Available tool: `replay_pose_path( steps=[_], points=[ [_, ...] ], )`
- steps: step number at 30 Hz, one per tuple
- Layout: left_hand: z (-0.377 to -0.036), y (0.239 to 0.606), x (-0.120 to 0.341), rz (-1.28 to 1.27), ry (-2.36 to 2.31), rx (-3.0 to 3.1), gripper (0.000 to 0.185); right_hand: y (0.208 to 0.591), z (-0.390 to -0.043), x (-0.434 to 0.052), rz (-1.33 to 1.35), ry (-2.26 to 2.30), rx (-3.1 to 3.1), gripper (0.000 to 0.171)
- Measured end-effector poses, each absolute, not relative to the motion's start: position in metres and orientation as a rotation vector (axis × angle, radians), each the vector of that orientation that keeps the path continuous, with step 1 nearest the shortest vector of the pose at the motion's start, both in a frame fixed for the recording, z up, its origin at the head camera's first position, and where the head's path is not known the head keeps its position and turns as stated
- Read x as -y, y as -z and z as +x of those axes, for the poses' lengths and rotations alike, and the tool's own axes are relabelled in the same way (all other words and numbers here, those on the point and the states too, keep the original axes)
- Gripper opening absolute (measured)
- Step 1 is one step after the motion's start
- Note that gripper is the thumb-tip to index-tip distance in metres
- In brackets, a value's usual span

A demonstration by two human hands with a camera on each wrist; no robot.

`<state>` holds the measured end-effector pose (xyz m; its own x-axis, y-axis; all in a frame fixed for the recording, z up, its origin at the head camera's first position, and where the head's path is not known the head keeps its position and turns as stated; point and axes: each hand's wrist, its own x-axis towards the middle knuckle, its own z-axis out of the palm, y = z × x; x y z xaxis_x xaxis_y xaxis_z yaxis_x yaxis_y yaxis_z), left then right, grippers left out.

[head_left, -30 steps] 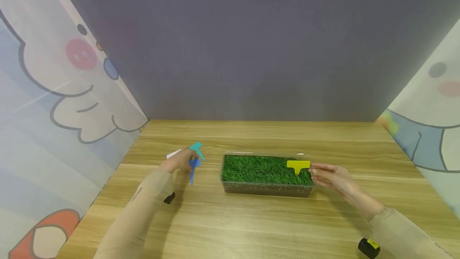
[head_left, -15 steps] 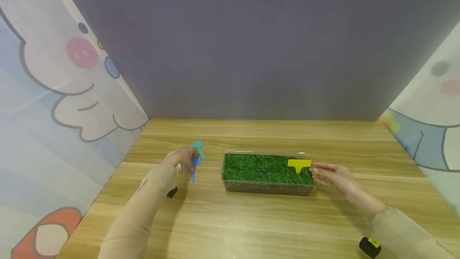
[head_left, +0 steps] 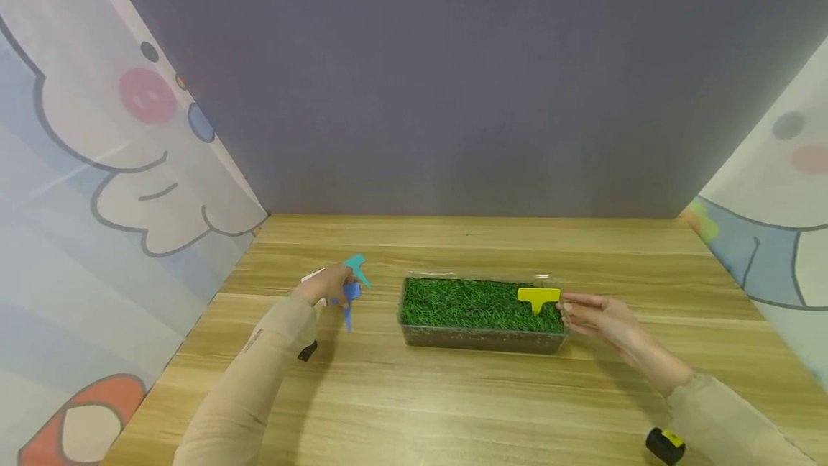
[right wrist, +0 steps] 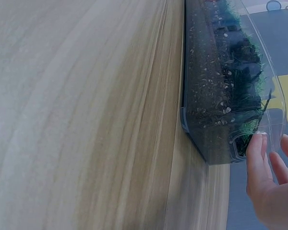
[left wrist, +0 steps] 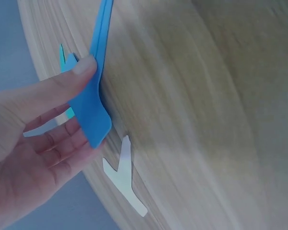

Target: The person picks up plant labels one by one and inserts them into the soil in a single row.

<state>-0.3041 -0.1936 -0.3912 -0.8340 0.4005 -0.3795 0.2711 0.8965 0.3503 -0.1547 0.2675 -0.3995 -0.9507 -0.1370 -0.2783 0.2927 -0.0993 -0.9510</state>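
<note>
My left hand [head_left: 331, 284] pinches a blue T-shaped plant label [left wrist: 93, 115] between thumb and fingers, close over the table; its stem [head_left: 348, 318] points toward me in the head view. Next to that hand lie a teal label [head_left: 356, 265] and a white label [left wrist: 126, 179], partly hidden by the hand in the head view. My right hand [head_left: 604, 318] reaches its fingers to the right end of a clear planter box [head_left: 481, 339], fingertips at the end wall. A yellow T-shaped label [head_left: 538, 296] stands upright in the box's green grass [head_left: 462, 303], near that end.
The wooden table [head_left: 466, 401] reaches back to a grey panel [head_left: 440, 92]. A black device [head_left: 665, 446] with a yellow mark shows by the right sleeve, and another black piece [head_left: 307, 351] by the left wrist. Printed cartoon sheets [head_left: 77, 164] flank the table.
My left hand has shifted very slightly around the blue label and holds it in nearly the same spot. The right hand, planter box and yellow label have stayed put.
</note>
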Motion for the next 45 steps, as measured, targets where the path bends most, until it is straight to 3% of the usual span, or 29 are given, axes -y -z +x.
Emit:
replay_pose_path(
  steps=[14,18,25,34,40,45],
  points=[
    [-0.299,0.392,0.194,0.568,-0.308,-2.705,0.04,0.399,-0.154,-0.268,0.183,2.143,-1.876,0.039],
    [-0.301,0.389,0.195,0.55,-0.351,-2.68,0.041,0.399,-0.155,-0.267,0.188,2.151,-1.86,0.03],
    [-0.31,0.383,0.198,0.604,-0.504,-2.673,0.022,0.398,-0.155,-0.266,0.175,2.161,-1.853,0.047],
    [-0.311,0.377,0.198,0.556,-0.778,-2.585,0.021,0.396,-0.155,-0.266,0.17,2.173,-1.828,0.04],
    [-0.308,0.37,0.198,0.526,-0.888,-2.509,0.021,0.399,-0.155,-0.267,0.168,2.174,-1.822,0.021],
    [-0.306,0.366,0.197,0.532,-0.915,-2.498,0.022,0.4,-0.155,-0.268,0.166,2.166,-1.831,0.019]
  ],
)
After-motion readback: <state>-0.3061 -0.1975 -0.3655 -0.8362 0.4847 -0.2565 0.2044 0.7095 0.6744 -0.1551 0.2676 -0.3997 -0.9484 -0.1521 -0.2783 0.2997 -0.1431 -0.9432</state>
